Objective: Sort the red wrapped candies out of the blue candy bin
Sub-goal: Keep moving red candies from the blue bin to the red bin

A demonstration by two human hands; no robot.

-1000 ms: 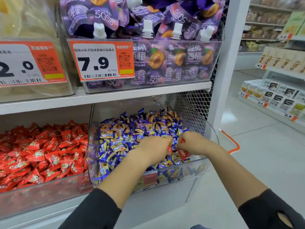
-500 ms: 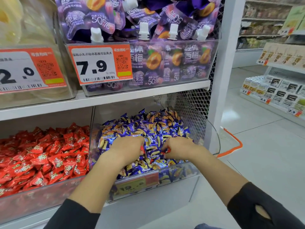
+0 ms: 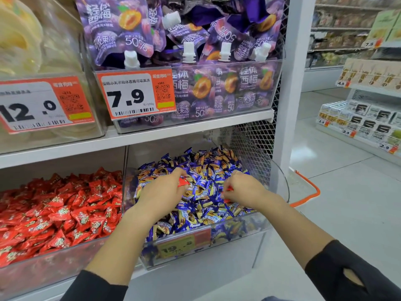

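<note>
Reaching into the clear plastic bin of blue-and-gold wrapped candies (image 3: 206, 237), both hands lie knuckles-up on the pile. The left hand (image 3: 161, 192) has fingers curled around a red wrapped candy (image 3: 184, 182) poking out at its fingertips. The right hand (image 3: 244, 189) pinches red wrappers (image 3: 227, 199) showing under its curled fingers. A neighbouring clear bin of red wrapped candies (image 3: 54, 213) sits left
</note>
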